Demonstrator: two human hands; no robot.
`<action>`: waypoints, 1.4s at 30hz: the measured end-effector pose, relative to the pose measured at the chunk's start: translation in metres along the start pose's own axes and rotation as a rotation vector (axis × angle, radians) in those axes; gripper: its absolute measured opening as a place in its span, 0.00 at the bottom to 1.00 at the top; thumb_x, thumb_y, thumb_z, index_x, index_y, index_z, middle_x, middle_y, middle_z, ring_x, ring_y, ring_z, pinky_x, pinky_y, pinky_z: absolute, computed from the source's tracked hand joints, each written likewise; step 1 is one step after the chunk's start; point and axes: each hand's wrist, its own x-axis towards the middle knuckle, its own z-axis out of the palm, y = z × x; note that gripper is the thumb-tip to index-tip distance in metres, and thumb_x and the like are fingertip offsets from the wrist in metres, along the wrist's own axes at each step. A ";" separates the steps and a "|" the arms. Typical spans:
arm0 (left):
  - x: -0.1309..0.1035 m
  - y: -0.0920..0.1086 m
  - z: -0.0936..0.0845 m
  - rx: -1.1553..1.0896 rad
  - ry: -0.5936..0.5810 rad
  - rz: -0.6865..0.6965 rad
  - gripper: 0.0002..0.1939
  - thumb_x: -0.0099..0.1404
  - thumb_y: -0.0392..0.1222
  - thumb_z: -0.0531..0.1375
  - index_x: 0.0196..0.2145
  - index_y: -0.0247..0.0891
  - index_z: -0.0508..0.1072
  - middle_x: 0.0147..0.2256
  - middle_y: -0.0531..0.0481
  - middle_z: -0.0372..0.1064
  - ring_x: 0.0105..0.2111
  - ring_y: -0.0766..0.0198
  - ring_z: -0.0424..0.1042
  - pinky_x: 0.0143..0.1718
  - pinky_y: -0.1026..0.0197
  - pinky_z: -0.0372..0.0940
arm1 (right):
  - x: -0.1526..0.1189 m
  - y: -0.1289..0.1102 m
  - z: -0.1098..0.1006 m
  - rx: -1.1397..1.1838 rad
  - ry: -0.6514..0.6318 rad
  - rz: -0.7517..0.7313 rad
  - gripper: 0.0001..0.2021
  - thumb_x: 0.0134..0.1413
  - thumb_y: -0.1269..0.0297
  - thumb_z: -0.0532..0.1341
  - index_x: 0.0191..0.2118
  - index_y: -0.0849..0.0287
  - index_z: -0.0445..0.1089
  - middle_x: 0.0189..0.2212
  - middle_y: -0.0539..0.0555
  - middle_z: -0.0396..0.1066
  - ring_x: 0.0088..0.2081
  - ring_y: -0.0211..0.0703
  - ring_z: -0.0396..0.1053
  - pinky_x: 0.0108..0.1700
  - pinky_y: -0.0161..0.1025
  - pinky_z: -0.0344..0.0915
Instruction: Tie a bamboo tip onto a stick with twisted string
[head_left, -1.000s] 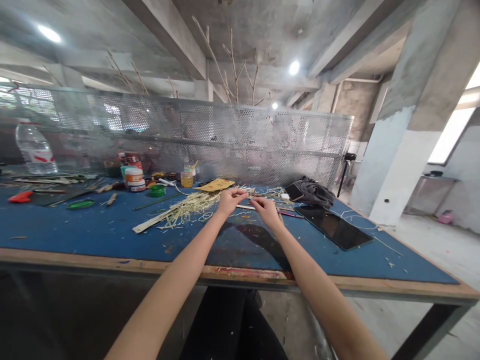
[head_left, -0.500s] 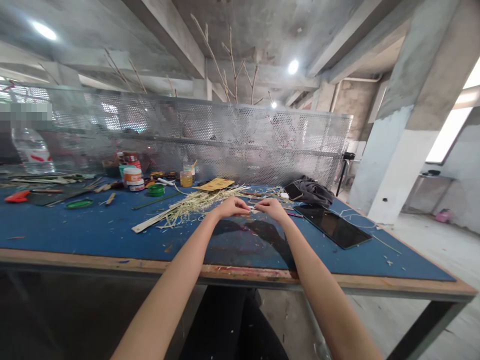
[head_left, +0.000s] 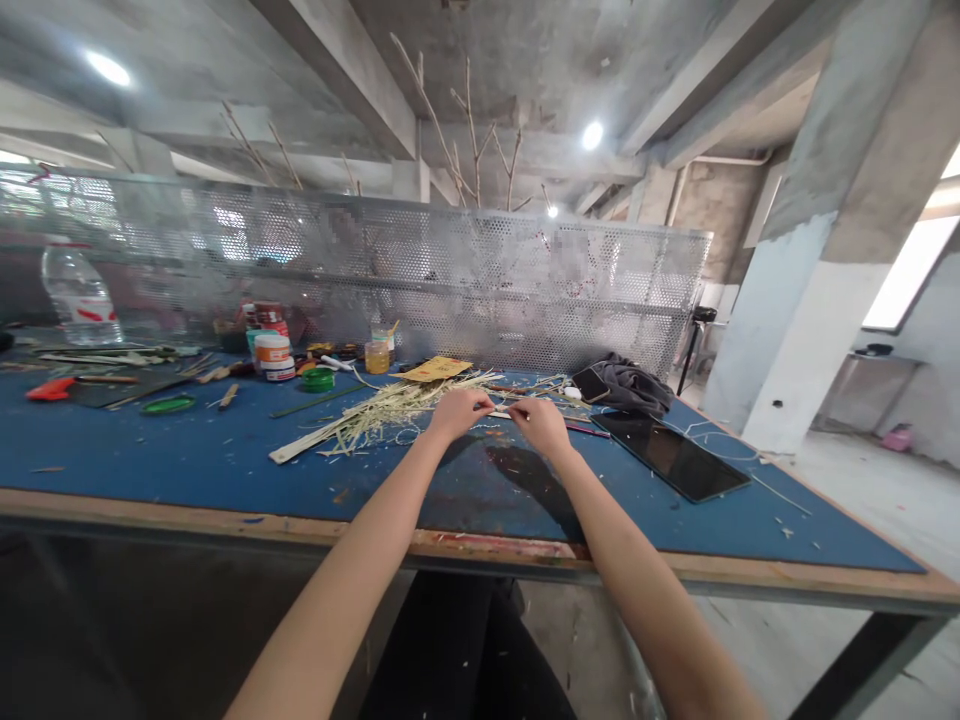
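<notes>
Over the middle of the blue-topped table, my left hand and my right hand face each other with fingertips pinched. A small, thin pale strip spans the gap between them, an end in each hand; its exact kind is too small to make out. Just behind and left of my left hand lies a heap of pale straw-like strips, with a wider flat slat sticking out toward me. To the right of my right hand is a thin purple stick.
A dark tablet, a phone and a grey cloth lie on the right. Paint jars, a green lid, an orange-handled tool and a water bottle occupy the left. A perforated metal screen stands behind.
Both hands have shifted slightly; the left palm is turned a little more away and the strip between the fingertips shows more lengthwise. The whole view has moved slightly to the left.
</notes>
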 end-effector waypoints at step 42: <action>-0.005 0.010 0.014 0.271 -0.066 0.301 0.02 0.57 0.34 0.65 0.29 0.38 0.80 0.35 0.48 0.73 0.38 0.63 0.72 0.40 0.63 0.64 | 0.005 0.004 0.000 0.135 -0.109 0.095 0.10 0.61 0.60 0.60 0.39 0.63 0.70 0.35 0.51 0.72 0.35 0.38 0.71 0.38 0.40 0.70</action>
